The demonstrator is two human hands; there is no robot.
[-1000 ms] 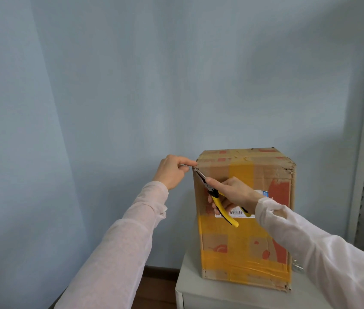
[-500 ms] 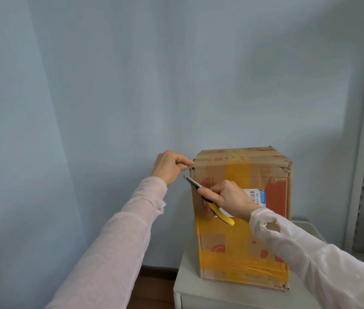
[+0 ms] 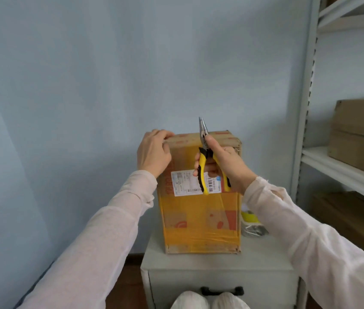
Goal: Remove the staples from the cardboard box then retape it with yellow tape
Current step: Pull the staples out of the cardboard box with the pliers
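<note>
Against a pale blue wall [image 3: 87,85], the left hand [image 3: 154,152] curled its fingers over the top-left corner of the cardboard box [image 3: 201,219], which stood upright on a small grey counter [image 3: 266,253]. The right hand [image 3: 228,166] gripped yellow-handled pliers [image 3: 202,162], nose pointing up past the box's top edge. Metal shelving [image 3: 344,172] holding brown cartons [image 3: 362,134] stood at right.

Soft, even light is filling the room, moderately bright, and its source cannot be told. The pale blue wall [image 3: 87,85] is grading darker toward the left edge and the lower corner. Shadows are falling faint and soft-edged, deepest beneath the shelf board [image 3: 344,172] at the right. Yellow tape on the cardboard box [image 3: 199,219] is giving off a mild sheen. The shelf upright [image 3: 306,108] is leaning and bowing with wide-angle distortion. The sleeves [image 3: 100,241] nearest the lens are rendering slightly soft.
</note>
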